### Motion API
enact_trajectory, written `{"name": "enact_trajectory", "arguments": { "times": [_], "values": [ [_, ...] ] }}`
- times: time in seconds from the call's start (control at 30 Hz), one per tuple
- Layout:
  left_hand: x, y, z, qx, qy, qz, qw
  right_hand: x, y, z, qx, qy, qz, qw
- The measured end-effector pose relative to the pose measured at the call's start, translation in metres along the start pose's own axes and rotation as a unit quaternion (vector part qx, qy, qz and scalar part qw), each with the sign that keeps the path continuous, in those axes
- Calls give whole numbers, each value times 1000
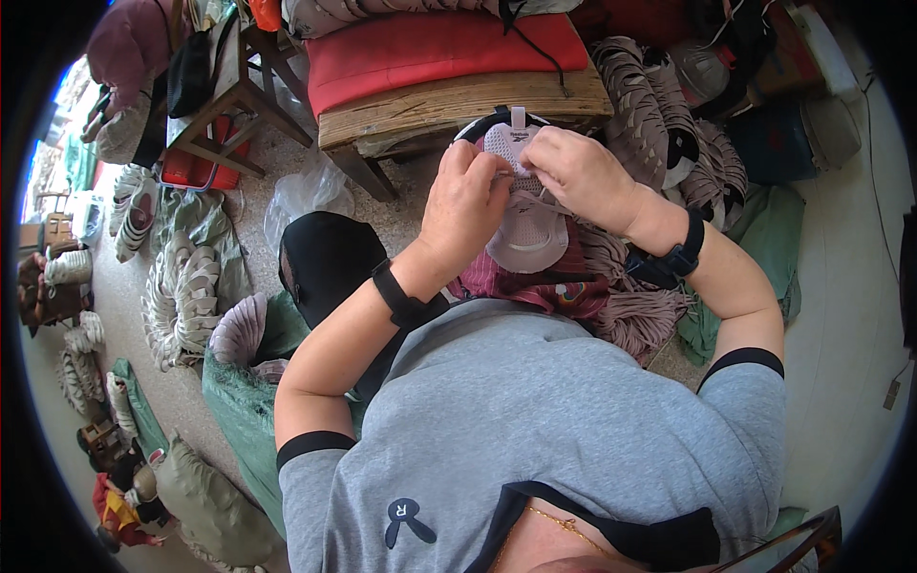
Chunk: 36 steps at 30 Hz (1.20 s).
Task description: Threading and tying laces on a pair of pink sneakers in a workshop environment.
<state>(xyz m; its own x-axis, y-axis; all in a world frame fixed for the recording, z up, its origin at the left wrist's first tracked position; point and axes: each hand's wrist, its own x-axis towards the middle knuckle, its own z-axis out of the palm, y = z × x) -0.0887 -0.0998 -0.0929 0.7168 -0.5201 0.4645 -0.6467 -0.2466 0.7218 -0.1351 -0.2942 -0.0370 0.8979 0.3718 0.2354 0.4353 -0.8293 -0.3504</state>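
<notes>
Here you are, bent over the pale pink shoe upper, and it sits right in front of your body, between you and the wooden counter. Toe toward you, pull tab pointing away: that direction presumably leaves the middle opening facing up at you, easy to see and easy to reach.

Your left hand comes in from one side, fingers bent and closed on the upper's edge. Your right hand mirrors it, thumb and finger pinched tight just across the gap. Whether a lace or only the edge lies in those fingertips, I can't tell; it's too small. Working from opposite sides like that likely keeps the piece steady and both hands out of each other's way.

Underneath, the maroon cloth backs the upper, probably a soft support over your lap. Just to your right, the mauve cords lie heaped within easy reach, and beyond them stand rows of nested uppers, apparently stacked to save room. On the counter, the red cloth perhaps guards whatever rests there from rough wood.
</notes>
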Motion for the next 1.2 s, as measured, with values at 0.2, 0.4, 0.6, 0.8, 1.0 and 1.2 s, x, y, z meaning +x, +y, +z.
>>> {"name": "enact_trajectory", "arguments": {
  "times": [0.2, 0.4, 0.6, 0.8, 1.0, 1.2],
  "values": [
    [3, 2, -2, 31, -9, -6, 999, 3, -7, -8, -170, 32, 6, 985],
    [4, 1, 2, 39, -4, -10, 999, -1, 2, 0, -6, 28, 72, 997],
    [6, 2, 1, 59, -18, -13, 998, -4, -4, 9, 55, 14, 161, 985],
    [10, 5, -1, 79, -42, -29, 996, -4, -5, 17, 51, 22, 193, 980],
    [10, 1, -6, 68, -54, -22, 996, 0, -11, 4, 114, 14, 164, 980],
    [4, -3, -9, -109, 3, -68, 992, 11, -2, 6, 63, 19, 8, 998]
  ]
}}
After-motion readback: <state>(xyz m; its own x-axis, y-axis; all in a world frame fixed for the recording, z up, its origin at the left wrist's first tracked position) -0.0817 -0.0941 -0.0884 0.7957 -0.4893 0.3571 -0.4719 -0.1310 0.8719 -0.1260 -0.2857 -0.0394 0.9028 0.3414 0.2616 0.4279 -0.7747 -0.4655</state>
